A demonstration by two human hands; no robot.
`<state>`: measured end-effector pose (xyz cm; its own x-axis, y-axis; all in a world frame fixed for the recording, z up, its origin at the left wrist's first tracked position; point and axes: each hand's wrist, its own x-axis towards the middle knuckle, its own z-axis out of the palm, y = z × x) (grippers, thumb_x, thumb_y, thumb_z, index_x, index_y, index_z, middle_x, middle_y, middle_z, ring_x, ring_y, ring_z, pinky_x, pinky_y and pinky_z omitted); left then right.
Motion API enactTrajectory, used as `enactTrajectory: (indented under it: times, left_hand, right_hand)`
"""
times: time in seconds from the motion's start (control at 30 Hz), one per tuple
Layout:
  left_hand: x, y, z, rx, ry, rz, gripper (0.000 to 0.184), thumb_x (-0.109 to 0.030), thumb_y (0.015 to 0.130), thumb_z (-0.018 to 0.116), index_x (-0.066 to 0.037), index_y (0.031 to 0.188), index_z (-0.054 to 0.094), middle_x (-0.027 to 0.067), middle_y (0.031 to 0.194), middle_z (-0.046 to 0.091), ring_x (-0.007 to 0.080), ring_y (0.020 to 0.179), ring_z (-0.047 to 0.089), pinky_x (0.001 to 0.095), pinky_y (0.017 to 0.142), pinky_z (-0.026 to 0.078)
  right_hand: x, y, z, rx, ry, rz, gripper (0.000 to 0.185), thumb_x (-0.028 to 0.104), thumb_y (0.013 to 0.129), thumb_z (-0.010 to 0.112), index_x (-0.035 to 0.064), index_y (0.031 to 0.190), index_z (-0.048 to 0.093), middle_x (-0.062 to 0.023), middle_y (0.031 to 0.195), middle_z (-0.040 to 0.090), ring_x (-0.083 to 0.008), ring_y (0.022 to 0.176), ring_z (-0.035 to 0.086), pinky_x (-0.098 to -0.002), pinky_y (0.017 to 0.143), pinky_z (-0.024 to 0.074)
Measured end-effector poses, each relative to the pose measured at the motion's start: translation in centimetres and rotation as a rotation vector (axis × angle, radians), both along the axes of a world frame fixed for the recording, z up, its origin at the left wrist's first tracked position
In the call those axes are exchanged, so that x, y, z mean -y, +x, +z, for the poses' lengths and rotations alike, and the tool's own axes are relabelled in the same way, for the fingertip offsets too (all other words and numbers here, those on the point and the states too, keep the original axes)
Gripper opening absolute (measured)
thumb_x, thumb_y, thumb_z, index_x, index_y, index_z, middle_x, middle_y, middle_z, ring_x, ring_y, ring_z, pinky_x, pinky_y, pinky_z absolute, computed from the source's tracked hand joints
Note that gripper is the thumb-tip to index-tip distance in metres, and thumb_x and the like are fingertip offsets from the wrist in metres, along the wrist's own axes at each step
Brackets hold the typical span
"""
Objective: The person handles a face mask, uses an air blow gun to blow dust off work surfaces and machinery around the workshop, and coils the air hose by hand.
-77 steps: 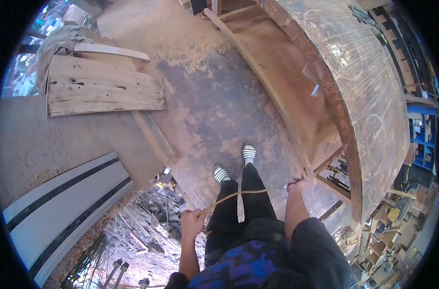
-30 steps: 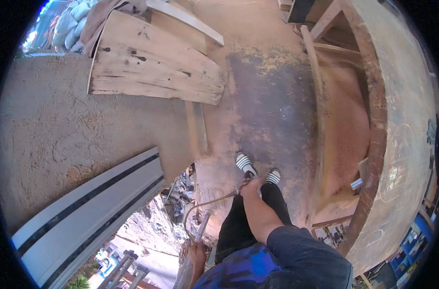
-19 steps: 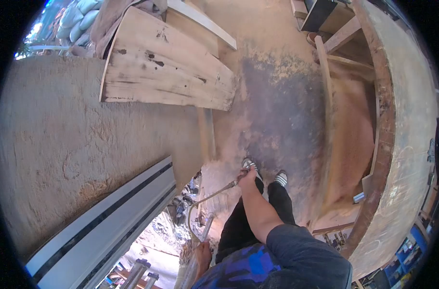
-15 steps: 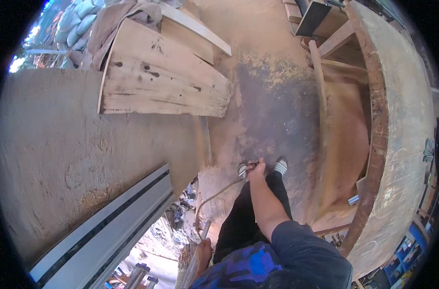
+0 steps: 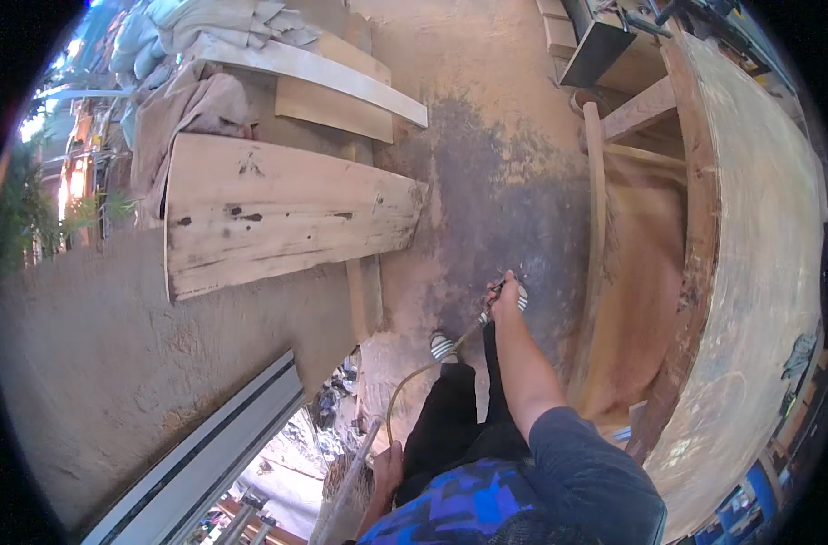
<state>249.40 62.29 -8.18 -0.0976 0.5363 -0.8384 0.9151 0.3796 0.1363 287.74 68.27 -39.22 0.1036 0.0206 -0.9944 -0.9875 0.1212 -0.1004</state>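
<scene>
My right hand (image 5: 502,297) is held out ahead of me, closed around a small dark nozzle-like tool (image 5: 497,287) whose exact kind is hard to make out. From that tool a thin yellowish hose (image 5: 414,374) curves back toward my body. Low at my left side, my left hand (image 5: 389,466) is closed on the same hose. A pale pole (image 5: 352,481) stands right beside that hand. Below my right hand are my feet in striped footwear (image 5: 442,345).
To the left, a stained wooden board (image 5: 296,211) leans against a rough wall (image 5: 96,363), near a white plank (image 5: 323,74). Metal-toned panels (image 5: 205,450) lie lower left. A large wooden workbench (image 5: 759,263) borders the right. Dark stains mark the dusty floor (image 5: 505,200).
My right hand has moved forward and slightly right with the nozzle-like tool, and the hose stretches out more. My feet have shifted in a step. The view has moved along the boards.
</scene>
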Motion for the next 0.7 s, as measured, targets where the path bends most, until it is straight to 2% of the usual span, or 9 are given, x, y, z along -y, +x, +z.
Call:
enactTrajectory:
  times: [0.17,0.27,0.47,0.53,0.6,0.63,0.7]
  left_hand:
    - [-3.1,7.8,1.3,0.04,0.256,0.035,0.062,-0.051,0.098,0.039,0.0,0.065,0.051,0.0054,0.054,0.043,0.0172,0.053,0.043,0.0381,0.05,0.033]
    - [-6.7,13.7,4.0,0.063,0.321,0.069,0.061,-0.051,0.099,0.04,-0.003,0.061,0.046,0.0007,0.052,0.038,0.012,0.051,0.037,0.0353,0.047,0.028]
    - [-9.2,15.9,3.8,0.143,0.3,0.066,0.061,-0.049,0.098,0.042,-0.004,0.058,0.046,-0.0001,0.051,0.038,0.0107,0.05,0.036,0.0341,0.047,0.027]
    - [-10.0,16.2,3.6,0.102,0.262,-0.009,0.062,-0.048,0.098,0.044,0.001,0.06,0.052,0.0026,0.052,0.043,0.0134,0.053,0.041,0.0355,0.049,0.032]
    - [-11.0,17.5,3.6,0.118,0.227,-0.047,0.063,-0.048,0.097,0.045,0.003,0.062,0.055,0.0058,0.052,0.046,0.0158,0.053,0.045,0.0371,0.051,0.034]
    - [-11.9,16.7,2.7,0.076,0.177,-0.169,0.061,-0.047,0.096,0.047,0.005,0.067,0.059,0.0129,0.054,0.052,0.0197,0.053,0.049,0.0397,0.053,0.038]
    - [-13.5,17.6,2.2,0.071,0.133,-0.295,0.06,-0.047,0.096,0.048,0.006,0.069,0.059,0.0166,0.055,0.054,0.0222,0.053,0.051,0.0409,0.054,0.039]
  right_hand:
    - [-2.7,5.2,0.8,-0.024,0.066,0.008,0.045,0.053,0.096,0.045,0.0113,0.08,0.05,-0.0063,0.062,0.055,-0.016,0.044,0.041,-0.0333,0.046,0.0349]
    - [-3.3,7.2,1.7,-0.046,0.137,-0.076,0.044,0.052,0.097,0.045,0.0114,0.081,0.05,-0.0066,0.063,0.055,-0.016,0.044,0.041,-0.032,0.044,0.0344]
    - [3.0,6.3,-0.5,-0.063,-0.097,-0.24,0.039,0.047,0.097,0.044,0.0111,0.084,0.051,-0.006,0.062,0.052,-0.0149,0.043,0.041,-0.0278,0.039,0.0325]
    - [7.7,4.8,-2.9,-0.035,-0.207,-0.386,0.039,0.046,0.097,0.043,0.0098,0.087,0.052,-0.0063,0.062,0.05,-0.0153,0.045,0.042,-0.0256,0.037,0.0314]
    - [11.1,4.7,-1.2,0.021,-0.343,-0.371,0.043,0.048,0.097,0.041,0.009,0.084,0.053,-0.0073,0.061,0.049,-0.0175,0.044,0.041,-0.0319,0.04,0.0334]
    - [13.9,4.0,-2.7,-0.008,-0.381,-0.379,0.044,0.049,0.097,0.041,0.0085,0.083,0.051,-0.0075,0.065,0.05,-0.0184,0.047,0.042,-0.0318,0.04,0.0325]
    - [16.9,3.9,-3.5,-0.024,-0.429,-0.424,0.047,0.051,0.097,0.04,0.0079,0.082,0.048,-0.0077,0.069,0.051,-0.0192,0.048,0.043,-0.0323,0.04,0.0321]
